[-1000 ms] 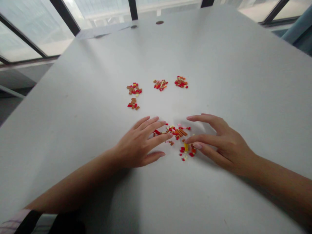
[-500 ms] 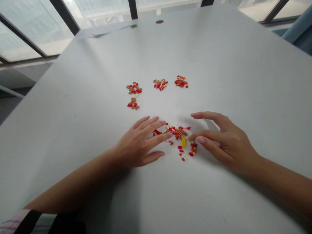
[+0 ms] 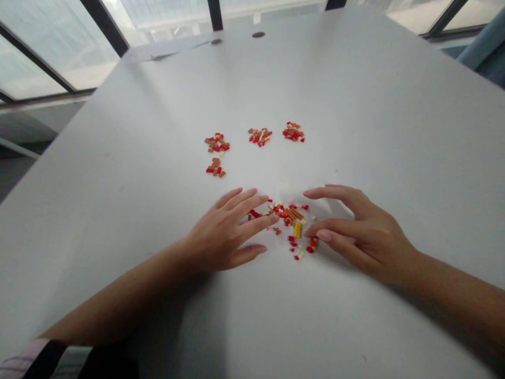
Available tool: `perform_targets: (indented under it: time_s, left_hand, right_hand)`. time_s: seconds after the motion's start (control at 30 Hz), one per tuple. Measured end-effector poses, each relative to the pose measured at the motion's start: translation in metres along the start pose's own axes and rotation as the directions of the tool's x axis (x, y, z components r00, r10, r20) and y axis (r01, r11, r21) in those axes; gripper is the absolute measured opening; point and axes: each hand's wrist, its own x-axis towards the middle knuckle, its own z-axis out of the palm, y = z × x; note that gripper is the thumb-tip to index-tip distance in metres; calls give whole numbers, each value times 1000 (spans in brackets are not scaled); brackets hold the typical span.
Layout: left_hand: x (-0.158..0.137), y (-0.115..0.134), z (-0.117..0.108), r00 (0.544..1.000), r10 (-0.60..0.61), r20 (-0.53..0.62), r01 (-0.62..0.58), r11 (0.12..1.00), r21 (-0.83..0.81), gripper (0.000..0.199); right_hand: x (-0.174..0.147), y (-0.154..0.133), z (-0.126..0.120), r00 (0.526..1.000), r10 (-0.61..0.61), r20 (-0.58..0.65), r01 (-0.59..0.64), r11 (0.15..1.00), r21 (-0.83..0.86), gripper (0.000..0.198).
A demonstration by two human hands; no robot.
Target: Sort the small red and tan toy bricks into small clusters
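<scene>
Four small heaps of studded bricks lie beyond the person's hands in the head view: a left heap (image 3: 217, 143), a smaller lower heap (image 3: 215, 168) just nearer than it, a middle heap (image 3: 260, 137) and a right heap (image 3: 293, 132), all on the white table (image 3: 374, 110). These look already gathered, each gap between them bare, so that share of the work seems done. What is left appears to be the near scatter (image 3: 290, 215), which lies between the two hands in red, brown, pink and cream; it is loose and uneven, with a yellow brick (image 3: 297, 230) at its near edge and a few red and cream bits (image 3: 295, 252) straying towards the person. The left hand (image 3: 221, 237) is palm down with its fingers spread over the scatter's left side, gripping nothing that shows. The right hand (image 3: 371, 239) is curved, thumb and forefinger close together beside the yellow brick and above a red-orange cluster (image 3: 312, 245); whether they pinch a piece, I cannot tell. Judging by how much lies loose, the handling looks partway through rather than near its end.
</scene>
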Motion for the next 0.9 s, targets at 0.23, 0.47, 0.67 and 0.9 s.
perform_targets:
  time_s: [0.23,0.47,0.67,0.9]
  left_hand:
    - [-2,-1,1,1000,-1,10,1,1000,1,46]
    - [-2,-1,1,1000,-1,9,1,1000,-9,48]
    - [-3,0,1,999,-18,26,18,1000,-11,50]
    - [-3,0,0,999,-22,37,23,999,-23,54]
  right_hand:
    - [0,0,-1,998,55,-33,-55,998,16,35]
    - [6,-1,-5,999,20,30,-19,1000,-6,28]
    - [6,-5,-8,987,159,19,-159,987,-12,31]
    - [8,-4,-7,981,191,38,-191,982,2,37]
